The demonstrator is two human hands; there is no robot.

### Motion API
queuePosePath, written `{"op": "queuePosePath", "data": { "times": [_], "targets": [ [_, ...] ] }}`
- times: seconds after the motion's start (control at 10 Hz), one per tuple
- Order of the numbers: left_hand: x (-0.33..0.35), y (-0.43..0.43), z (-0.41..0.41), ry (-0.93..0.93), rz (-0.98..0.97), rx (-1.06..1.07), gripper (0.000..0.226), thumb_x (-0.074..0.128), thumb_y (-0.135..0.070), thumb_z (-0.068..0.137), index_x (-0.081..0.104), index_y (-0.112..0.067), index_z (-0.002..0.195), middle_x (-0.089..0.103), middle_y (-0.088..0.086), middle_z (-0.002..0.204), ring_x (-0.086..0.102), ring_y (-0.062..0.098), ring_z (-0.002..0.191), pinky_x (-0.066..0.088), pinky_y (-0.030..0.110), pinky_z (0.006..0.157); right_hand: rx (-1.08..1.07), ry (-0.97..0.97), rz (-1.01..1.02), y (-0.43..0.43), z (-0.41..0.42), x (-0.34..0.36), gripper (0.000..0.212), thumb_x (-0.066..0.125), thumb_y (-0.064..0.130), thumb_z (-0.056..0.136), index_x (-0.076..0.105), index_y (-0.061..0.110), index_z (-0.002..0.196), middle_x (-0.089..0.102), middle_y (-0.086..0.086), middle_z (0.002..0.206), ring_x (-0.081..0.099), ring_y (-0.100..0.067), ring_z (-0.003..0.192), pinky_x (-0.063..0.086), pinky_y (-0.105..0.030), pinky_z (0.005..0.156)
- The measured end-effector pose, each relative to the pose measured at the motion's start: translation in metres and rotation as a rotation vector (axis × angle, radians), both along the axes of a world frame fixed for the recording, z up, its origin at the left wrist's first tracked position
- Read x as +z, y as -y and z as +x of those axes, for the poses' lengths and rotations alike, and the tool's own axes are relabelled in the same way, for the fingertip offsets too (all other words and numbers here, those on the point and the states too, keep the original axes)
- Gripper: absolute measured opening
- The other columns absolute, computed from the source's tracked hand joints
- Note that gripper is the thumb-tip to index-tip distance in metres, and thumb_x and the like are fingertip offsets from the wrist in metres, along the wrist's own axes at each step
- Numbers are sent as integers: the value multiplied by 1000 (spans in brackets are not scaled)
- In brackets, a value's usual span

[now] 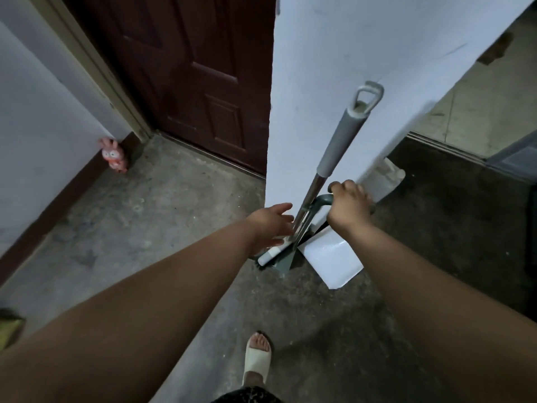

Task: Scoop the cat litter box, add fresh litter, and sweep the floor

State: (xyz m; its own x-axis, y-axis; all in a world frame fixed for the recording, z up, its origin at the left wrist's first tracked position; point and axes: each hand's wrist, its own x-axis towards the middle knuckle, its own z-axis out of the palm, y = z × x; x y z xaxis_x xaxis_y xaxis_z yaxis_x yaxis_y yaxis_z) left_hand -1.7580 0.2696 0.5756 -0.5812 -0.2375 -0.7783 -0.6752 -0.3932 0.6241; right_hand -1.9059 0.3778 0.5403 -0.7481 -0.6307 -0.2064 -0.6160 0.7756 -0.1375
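We saw a stained, grey concrete floor across the lower frame. A pink rabbit toy stood on it at the left, against the dark skirting. At centre, by the wall corner, the broom head and a white dustpan rested on it. A sandalled foot stood at bottom centre.

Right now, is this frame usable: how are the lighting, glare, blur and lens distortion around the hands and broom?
Head view: dim, bluish light, the floor right of the wall nearly black. Head view: small glare patch on the white dustpan. Head view: wide-angle bending bows the wall edge and door frame. Head view: left hand slightly soft, broom handle sharp.
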Motion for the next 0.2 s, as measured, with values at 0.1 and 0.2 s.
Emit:
{"op": "queuePosePath", "data": {
  "times": [0.1,0.2],
  "targets": [
    [8,4,24,14,-4,86,47,46,2,93,48,-19,135,60,1,113,60,14,93,47,23,75,-123,-81,-239,-10,26,2,52,56,3,72,51,12,123,46,-12,124,40,-33,116,30,-38,94],
    [17,6,57,29,-50,128,35,47,-4,94,53,-15,128,60,3,109,57,13,81,44,22,70,-163,-54,-260,-12,61,1,49,63,7,69,51,12,117,47,-14,123,40,-35,116,32,-40,94]
  ]
}}
